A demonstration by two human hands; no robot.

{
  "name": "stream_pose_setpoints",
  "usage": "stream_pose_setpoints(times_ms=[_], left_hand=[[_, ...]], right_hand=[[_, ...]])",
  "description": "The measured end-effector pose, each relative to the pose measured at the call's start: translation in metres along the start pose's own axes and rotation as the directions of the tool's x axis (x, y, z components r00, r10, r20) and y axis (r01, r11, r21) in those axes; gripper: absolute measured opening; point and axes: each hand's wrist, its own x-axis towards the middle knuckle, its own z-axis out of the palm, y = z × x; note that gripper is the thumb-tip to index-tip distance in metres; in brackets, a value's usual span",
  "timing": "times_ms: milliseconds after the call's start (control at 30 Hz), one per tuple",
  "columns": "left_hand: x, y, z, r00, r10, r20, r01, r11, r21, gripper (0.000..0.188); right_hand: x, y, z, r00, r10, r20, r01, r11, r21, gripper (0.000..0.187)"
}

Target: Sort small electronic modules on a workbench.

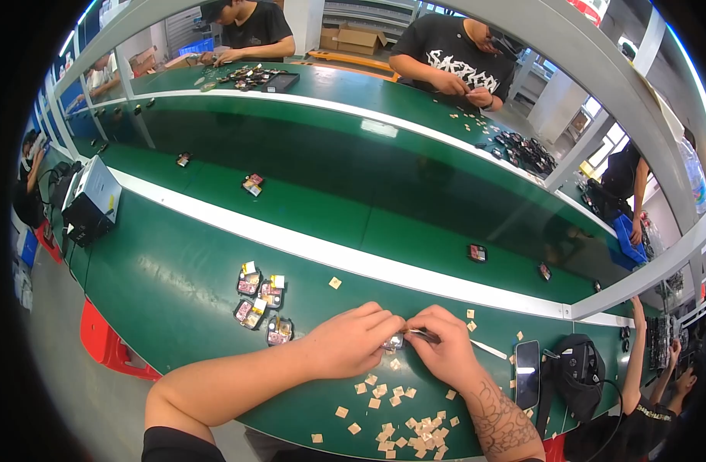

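Note:
My left hand (pixel 357 339) is closed around a small dark electronic module (pixel 393 341), mostly hidden by the fingers. My right hand (pixel 445 348) meets it from the other side, its fingers pinching a slim dark tool (pixel 424 336) against the module. A thin pale stick (pixel 489 350) shows beyond the right hand; whether it belongs to that tool I cannot tell. Left of my hands lie several similar modules (pixel 270 293), some with yellow tabs. Small tan square pieces (pixel 426 435) are heaped and scattered below my hands.
A phone (pixel 527 373) and a black bag (pixel 580 373) lie at the right. Beyond a white rail (pixel 291 239), a green belt (pixel 353 208) carries spaced-out modules. A white-and-black box (pixel 95 200) stands far left. Grey frame bars rise around; people work across the belt.

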Motion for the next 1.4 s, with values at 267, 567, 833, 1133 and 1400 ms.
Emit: stream_pose_setpoints(times_ms=[267,567,833,1133,1400], left_hand=[[0.0,0.0,-0.002,1.0,-0.023,-0.01,0.022,0.999,-0.046,0.039],[-0.004,-0.008,0.002,0.999,0.044,0.017,-0.044,0.999,0.031,0.034],[-0.004,-0.01,0.004,0.997,0.081,0.012,-0.082,0.993,0.081,0.032],[-0.004,-0.01,0.006,0.997,0.073,0.008,-0.074,0.99,0.119,0.031],[-0.003,-0.011,0.004,0.994,0.104,-0.02,-0.099,0.979,0.179,0.028]], right_hand=[[-0.002,0.003,-0.006,0.999,-0.018,0.029,0.017,1.0,0.021,0.025],[0.0,0.001,-0.01,0.996,0.053,0.074,-0.059,0.995,0.085,0.018],[0.001,0.001,-0.019,0.984,0.082,0.161,-0.1,0.989,0.113,0.02],[0.006,-0.019,-0.02,0.97,0.125,0.206,-0.109,0.99,-0.088,0.021],[0.005,-0.026,-0.001,0.989,0.026,0.145,0.004,0.98,-0.198,0.021]])
